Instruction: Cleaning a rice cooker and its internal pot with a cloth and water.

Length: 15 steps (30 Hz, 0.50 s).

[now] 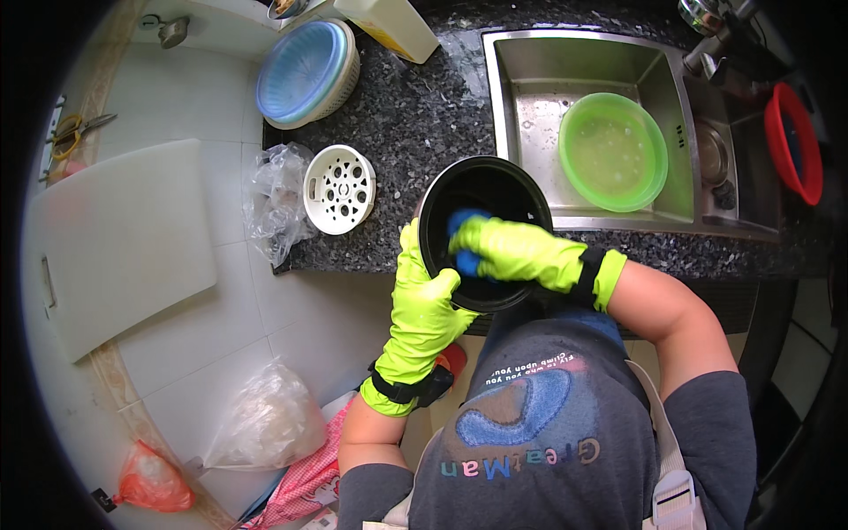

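A round black pot (487, 189) is tilted towards me at the counter's front edge, overlapping the sink's near left corner. My left hand (424, 298), in a yellow-green glove, grips its rim from the lower left with the thumb over the edge. Inside the pot, my right hand (510, 252), gloved alike, holds a blue sponge or cloth (469, 262) against the inner wall. The fingers of the right hand are blurred, and part of the blue piece is hidden beneath them.
The steel sink (536, 122) holds a green basin (570, 156) of cloudy water. A red basin (775, 132) stands at the far right, near the faucet (709, 56). On the granite counter (411, 106) are a white perforated tray (343, 189), stacked baskets (301, 73) and a plastic jug (397, 26).
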Available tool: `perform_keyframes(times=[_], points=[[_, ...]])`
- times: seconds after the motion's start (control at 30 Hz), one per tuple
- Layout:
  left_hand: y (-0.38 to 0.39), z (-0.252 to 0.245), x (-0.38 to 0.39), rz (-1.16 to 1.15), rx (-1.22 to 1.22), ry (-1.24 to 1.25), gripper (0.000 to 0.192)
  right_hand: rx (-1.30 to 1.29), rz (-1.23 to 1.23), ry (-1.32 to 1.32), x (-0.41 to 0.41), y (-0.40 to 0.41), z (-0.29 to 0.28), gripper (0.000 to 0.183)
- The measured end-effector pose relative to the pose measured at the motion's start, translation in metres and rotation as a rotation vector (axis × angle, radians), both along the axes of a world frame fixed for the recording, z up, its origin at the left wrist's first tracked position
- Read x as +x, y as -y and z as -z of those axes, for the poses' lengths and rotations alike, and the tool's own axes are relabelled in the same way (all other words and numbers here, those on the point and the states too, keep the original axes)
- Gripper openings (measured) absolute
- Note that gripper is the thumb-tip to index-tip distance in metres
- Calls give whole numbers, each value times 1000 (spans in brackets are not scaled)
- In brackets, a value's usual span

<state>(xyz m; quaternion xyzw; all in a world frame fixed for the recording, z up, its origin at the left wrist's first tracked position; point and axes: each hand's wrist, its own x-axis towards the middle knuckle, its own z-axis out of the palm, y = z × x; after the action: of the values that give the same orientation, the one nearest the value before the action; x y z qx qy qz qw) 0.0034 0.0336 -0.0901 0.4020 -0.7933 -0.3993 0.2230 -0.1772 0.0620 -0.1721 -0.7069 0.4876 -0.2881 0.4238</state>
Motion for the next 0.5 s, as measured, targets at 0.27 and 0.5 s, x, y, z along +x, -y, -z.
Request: perform_keyframes(times=[0.27,0.5], points=[[12,-7,0,225,-372,258,43,-180,63,201,15,23,24,37],[1,13,15,-161,382,-233,36,-125,-114,77,19,4,8,24]])
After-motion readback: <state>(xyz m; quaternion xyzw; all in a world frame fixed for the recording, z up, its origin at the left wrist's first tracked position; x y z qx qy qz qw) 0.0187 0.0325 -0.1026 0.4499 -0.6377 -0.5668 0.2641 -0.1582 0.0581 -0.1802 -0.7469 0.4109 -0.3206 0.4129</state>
